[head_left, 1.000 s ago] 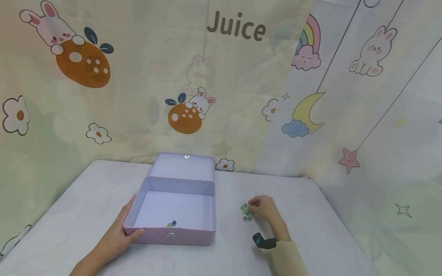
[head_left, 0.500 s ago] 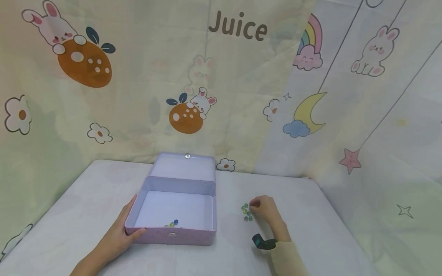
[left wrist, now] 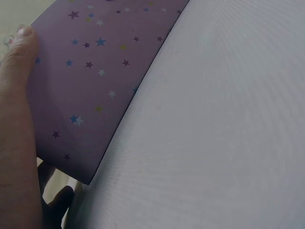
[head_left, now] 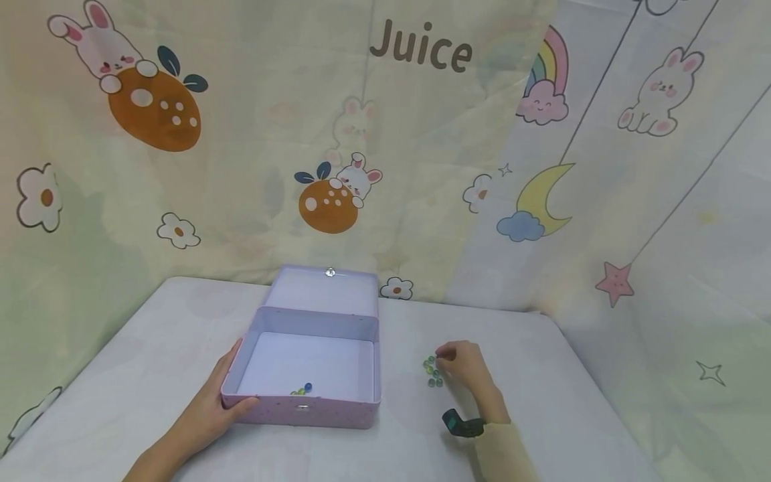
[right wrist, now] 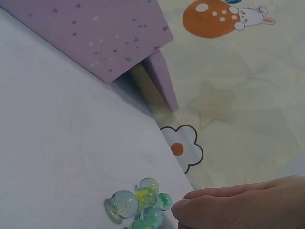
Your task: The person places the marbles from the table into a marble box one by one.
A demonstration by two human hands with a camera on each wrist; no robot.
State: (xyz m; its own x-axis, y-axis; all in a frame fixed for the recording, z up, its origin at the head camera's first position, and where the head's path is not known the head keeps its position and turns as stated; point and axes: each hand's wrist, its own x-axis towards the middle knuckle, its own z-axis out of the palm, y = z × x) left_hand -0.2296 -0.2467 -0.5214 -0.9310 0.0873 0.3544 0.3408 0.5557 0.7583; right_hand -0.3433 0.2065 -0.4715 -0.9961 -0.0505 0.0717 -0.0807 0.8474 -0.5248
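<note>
Where the lavender box [head_left: 304,375] sits at lower centre of the head view, its lid [head_left: 325,289] stands thrown back toward the curtain, leaving the inside clear to the eye.

Item, left hand [head_left: 207,412]: wraps the box's lower-left corner, thumb along the front wall and fingers up the left side, apparently to steady it. The left wrist view shows the thumb [left wrist: 19,47] flat against the starred wall [left wrist: 90,71].

Item, marbles in box [head_left: 301,389]: two or three, lying against the front wall, lower middle of the floor.

Item, loose marbles [head_left: 432,371]: a small cluster of green, yellow and clear glass on the white table [head_left: 542,388], right of the box and well apart from it.

Item, right hand [head_left: 464,368]: fingers curled and bunched, tips at the right edge of the cluster. In the right wrist view the fingertips [right wrist: 190,210] sit just beside the marbles [right wrist: 140,205].

Unclear: whether a marble is already pinched cannot be told. The count in either group is too small to fix. The left fingers are mostly hidden behind the box. A dark wristband [head_left: 460,423] sits at the right wrist; the sleeve runs off the bottom edge.
</note>
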